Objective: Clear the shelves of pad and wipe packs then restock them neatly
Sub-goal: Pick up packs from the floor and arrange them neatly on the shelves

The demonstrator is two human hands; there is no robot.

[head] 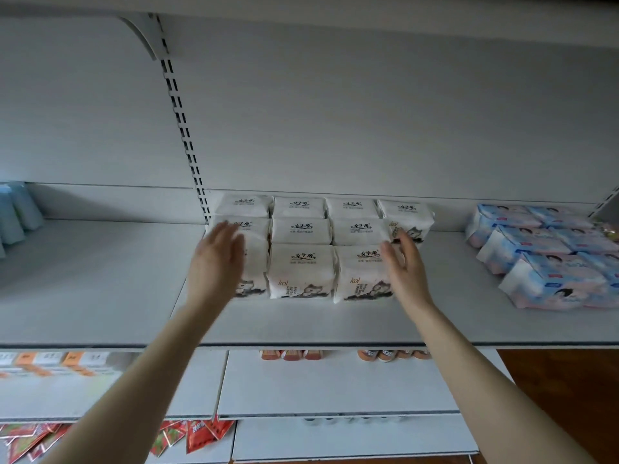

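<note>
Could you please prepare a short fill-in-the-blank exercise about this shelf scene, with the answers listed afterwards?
1. The left hand and right hand are both ____, gripping nothing.
2. The pale blue and pink plastic packs lie to the ____ of the white cat-print plastic packs.
3. The red flat sachets lie on a level ____ the grey metal shelf bearing the white packs.
Answers: open; right; below.

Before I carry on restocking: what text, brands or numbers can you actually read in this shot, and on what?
"女主角": top of the white soft plastic pad packs.
"kol": orange, on the front face of the same packs.
Small print on those packs: too small to read.
Red labels on the pale blue and pink wipe packs: blurred.
Print on the orange and white lower-shelf tags: blurred.
Print on the red sachets: unreadable.
</note>
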